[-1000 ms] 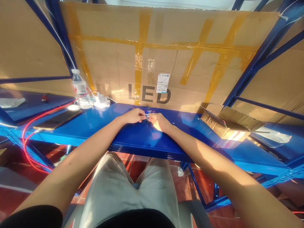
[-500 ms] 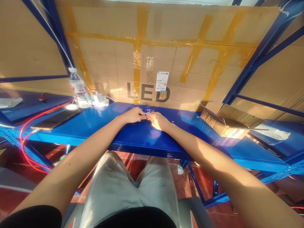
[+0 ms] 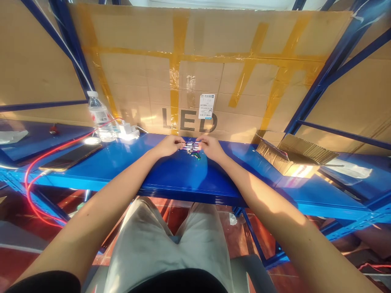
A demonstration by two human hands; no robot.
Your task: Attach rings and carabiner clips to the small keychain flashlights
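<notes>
Both my hands meet over the middle of the blue metal shelf (image 3: 183,179). My left hand (image 3: 169,145) and my right hand (image 3: 211,147) are closed in pinches on the two ends of a small shiny multicoloured item (image 3: 191,146), held just above the shelf surface. What the item is I cannot make out; a small green bit hangs below it. My forearms reach in from the bottom corners, and my knees in light trousers show under the shelf edge.
At the left stand a water bottle (image 3: 98,114), a white charger plug (image 3: 128,131) with a red cable (image 3: 39,162), and a dark phone (image 3: 71,157). An open cardboard box (image 3: 295,156) lies at the right. A taped cardboard wall marked LED (image 3: 189,120) closes the back.
My hands have lifted slightly and drawn a little apart, so the small shiny item now shows stretched between them. The camera has shifted slightly.
</notes>
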